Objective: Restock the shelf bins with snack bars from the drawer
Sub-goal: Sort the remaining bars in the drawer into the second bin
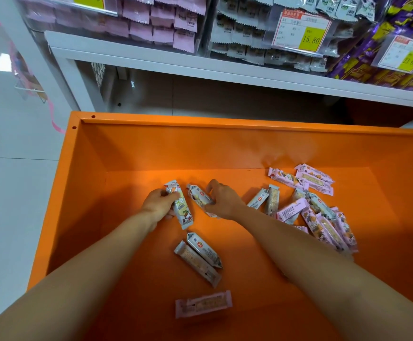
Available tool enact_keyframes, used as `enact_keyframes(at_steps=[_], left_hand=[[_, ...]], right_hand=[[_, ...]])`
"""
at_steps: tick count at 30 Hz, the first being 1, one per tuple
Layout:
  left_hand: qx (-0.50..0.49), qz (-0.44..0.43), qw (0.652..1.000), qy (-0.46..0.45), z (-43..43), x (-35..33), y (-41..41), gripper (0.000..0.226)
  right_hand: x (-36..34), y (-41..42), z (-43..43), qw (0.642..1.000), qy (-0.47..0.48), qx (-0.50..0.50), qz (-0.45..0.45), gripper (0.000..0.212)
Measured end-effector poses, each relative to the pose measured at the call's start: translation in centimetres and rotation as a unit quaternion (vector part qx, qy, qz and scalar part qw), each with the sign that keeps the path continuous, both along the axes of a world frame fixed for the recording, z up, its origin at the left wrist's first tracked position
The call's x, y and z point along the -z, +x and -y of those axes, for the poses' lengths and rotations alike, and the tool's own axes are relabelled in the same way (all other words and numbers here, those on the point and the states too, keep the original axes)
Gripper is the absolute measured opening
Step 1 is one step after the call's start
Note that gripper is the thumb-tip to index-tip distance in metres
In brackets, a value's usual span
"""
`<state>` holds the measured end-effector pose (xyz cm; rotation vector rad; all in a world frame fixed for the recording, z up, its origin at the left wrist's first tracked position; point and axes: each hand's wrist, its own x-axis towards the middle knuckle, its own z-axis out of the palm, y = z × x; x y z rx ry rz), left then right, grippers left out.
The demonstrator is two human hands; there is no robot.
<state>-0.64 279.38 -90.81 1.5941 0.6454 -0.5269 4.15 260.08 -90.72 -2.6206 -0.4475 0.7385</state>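
Left hand (159,205) grips a white snack bar (181,209), fingers curled round its upper half. Right hand (221,201), just beside it, pinches a second bar (198,196). Both are on the floor of the orange drawer (200,143). A loose pair (200,258) lies between the forearms, with a pile (321,215) to the right. Shelf bins (166,25) stand above, stocked.

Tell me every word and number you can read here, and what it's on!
"15.80": middle tag, over the grey packets.
"23.60", slightly blurred: right tag, over the purple packets.
"80", its top cut off: left tag.
Too small or blurred to read: the other print on the tags, the snack bars and the packets.
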Motion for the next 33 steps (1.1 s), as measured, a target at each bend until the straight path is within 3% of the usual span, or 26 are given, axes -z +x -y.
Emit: enact_keyframes(at_steps=[5, 10, 19, 25, 28, 33], left_hand=[[-0.017, -0.003, 1.0, -0.02, 0.4, -0.4, 0.1, 0.009], [-0.083, -0.007, 0.995, -0.059, 0.6, -1.5, 0.4, 0.007], [-0.109, 0.019, 0.986, -0.127, 0.6, -3.7, 1.0, 0.008], [-0.1, 0.036, 0.987, -0.12, 1.4, -7.3, 1.2, 0.031], [-0.128, 0.044, 0.984, -0.119, 1.9, -9.5, 1.3, 0.033], [-0.176, 0.071, 0.974, -0.127, 3.0, -13.7, 1.3, 0.026]], right_hand=[[-1.5, -0.1, -0.4, 0.981, 0.158, 0.079, -0.085, 0.033], [-2.5, -0.4, -1.4, 0.966, 0.213, 0.102, -0.109, 0.03], [-5.1, -0.8, -1.6, 0.958, 0.258, 0.121, -0.042, 0.026], [-7.3, -1.0, -1.3, 0.96, 0.249, 0.097, 0.087, 0.026], [-9.2, -1.2, -1.3, 0.958, 0.253, 0.07, 0.116, 0.033], [-12.6, -1.9, -0.6, 0.951, 0.254, 0.012, 0.174, 0.073]])
